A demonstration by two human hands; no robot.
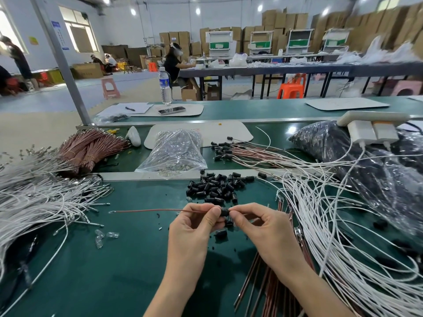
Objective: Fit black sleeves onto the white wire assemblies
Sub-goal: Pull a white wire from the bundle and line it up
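— Fingers (211, 217) of the left hand (192, 229) and the right hand (258, 225) are pinched from either side on one black sleeve (224, 212), held just above the green surface (128, 259). What is risked from here?

— A brown wire (148, 210), not a white one, is seen running left from the sleeve, so the wrong kind may be getting fitted. Its free end could be snagged in the left heap of white wires (45, 197), and the sleeve could be lost among the loose sleeves (217, 187) if the pinch is slackened.

— And what is counted?

— One sleeve and one wire are held. Two white heaps are seen, counting the right heap of white wires (332, 213). Some dozens of loose sleeves are piled; an exact count cannot be made. Two more are lying under the hands.
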